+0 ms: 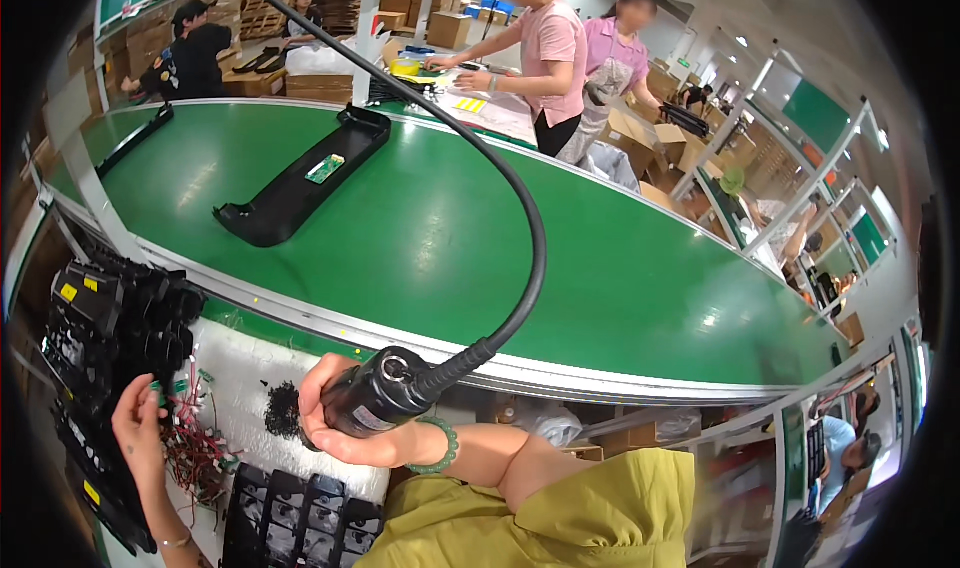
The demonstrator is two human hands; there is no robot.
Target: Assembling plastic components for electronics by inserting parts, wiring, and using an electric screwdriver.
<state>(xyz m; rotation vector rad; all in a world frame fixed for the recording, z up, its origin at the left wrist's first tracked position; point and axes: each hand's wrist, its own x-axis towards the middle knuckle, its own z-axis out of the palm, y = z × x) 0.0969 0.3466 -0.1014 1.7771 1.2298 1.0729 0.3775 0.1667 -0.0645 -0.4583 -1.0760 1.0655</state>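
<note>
My right hand [345,446] is wrapped around a black electric screwdriver [375,403], whose thick black cable [535,238] arcs up and away over the belt. The tool's tip is hidden below my hand. At the left, my left hand [138,436] pinches a small green circuit board [157,392] between thumb and finger. Beside that hand lies a tangle of red and black wires [195,453] with small green boards among them. A pile of small black screws [283,410] sits on the white foam surface [235,358], just left of my right hand.
Black plastic housings [120,308] are stacked at the left. Dark parts in rows [300,523] lie at the bottom. Beyond runs a green conveyor belt [430,238] with a metal edge, carrying a long black shell [300,193] with a green board on it. Several people work farther off.
</note>
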